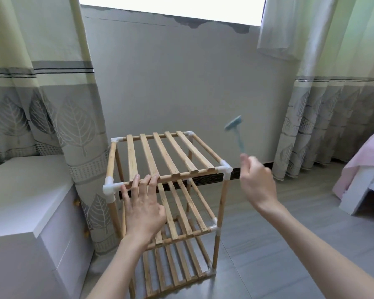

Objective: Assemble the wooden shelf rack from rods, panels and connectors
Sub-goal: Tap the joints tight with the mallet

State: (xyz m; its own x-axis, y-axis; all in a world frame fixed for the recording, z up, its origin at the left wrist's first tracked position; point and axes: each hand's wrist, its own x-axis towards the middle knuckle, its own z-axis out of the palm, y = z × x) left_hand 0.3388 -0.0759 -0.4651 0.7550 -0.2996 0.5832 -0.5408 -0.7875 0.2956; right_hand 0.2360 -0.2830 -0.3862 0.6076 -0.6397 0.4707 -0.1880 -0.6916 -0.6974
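Pressing left hand on rack front edge

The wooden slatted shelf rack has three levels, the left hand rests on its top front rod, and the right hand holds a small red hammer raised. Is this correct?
Almost. The small hammer is pale blue-green, not red, as the head view shows. The rest holds: the wooden slatted shelf rack has three levels, the left hand rests on its top front rod, and the right hand holds the hammer raised.
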